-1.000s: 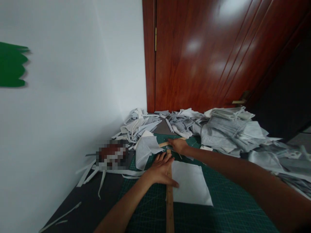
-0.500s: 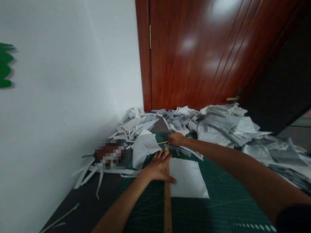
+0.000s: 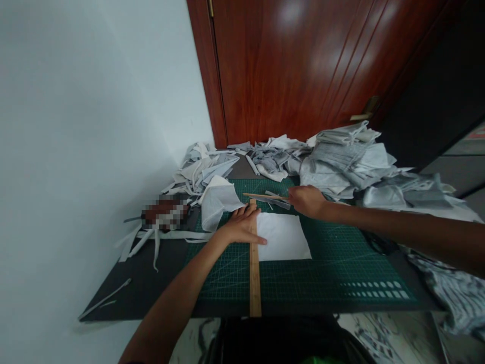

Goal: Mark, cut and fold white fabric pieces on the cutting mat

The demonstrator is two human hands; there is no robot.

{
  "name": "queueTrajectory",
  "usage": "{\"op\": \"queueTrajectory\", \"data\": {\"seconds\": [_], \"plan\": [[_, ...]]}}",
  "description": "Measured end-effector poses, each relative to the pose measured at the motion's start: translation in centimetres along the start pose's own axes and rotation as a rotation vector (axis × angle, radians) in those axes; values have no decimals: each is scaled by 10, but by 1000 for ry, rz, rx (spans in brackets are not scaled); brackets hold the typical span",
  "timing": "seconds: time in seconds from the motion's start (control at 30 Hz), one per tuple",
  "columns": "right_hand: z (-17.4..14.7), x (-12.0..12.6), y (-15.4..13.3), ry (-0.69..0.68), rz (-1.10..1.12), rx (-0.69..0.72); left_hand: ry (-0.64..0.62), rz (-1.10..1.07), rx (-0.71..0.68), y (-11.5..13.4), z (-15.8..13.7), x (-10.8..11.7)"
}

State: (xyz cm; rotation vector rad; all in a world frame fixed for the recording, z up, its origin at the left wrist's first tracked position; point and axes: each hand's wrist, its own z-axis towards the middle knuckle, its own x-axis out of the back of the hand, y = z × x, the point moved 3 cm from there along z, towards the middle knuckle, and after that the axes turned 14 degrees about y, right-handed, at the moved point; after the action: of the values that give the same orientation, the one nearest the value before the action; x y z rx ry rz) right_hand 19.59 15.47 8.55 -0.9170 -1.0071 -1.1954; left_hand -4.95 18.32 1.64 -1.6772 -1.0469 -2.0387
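My left hand [image 3: 241, 228] lies with fingers spread across the upper part of a wooden ruler [image 3: 255, 283], its thumb reaching onto a white cloth piece [image 3: 284, 237]. The ruler stands lengthwise along the cloth's left edge, both on a green cutting mat [image 3: 341, 242]. Beyond the cloth, my right hand [image 3: 307, 200] is closed around the end of a thin wooden stick [image 3: 265, 196] that points left. Grey fabric strips [image 3: 276, 202] lie just under the stick. A folded whitish cloth [image 3: 220, 202] rests left of the ruler's far end.
Scrap heaps [image 3: 206, 169] line the back by the wall and the wooden door [image 3: 284, 76]. Stacked grey cloths [image 3: 341, 162] are piled at the right. Loose strips [image 3: 155, 247] trail over the dark table [image 3: 140, 283] at left, beside a blurred brown item [image 3: 162, 212].
My right hand has moved right with the stick, showing more of its length. My left hand keeps its place on the ruler and cloth. The view has tilted down, showing the table's front edge.
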Motion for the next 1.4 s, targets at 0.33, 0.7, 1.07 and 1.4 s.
{"op": "queueTrajectory", "data": {"seconds": [0.33,0.7,1.07,1.4], "plan": [[-100,1,24,-414,605,28,32,18,-30,-1,2,1],[-128,-21,47,-596,681,-67,22,45,-31,4,3,-2],[-133,-4,17,-342,306,87,27,65,-46,1,5,-4],[-140,-8,16,-296,342,68,23,80,-41,2,5,-5]]}}
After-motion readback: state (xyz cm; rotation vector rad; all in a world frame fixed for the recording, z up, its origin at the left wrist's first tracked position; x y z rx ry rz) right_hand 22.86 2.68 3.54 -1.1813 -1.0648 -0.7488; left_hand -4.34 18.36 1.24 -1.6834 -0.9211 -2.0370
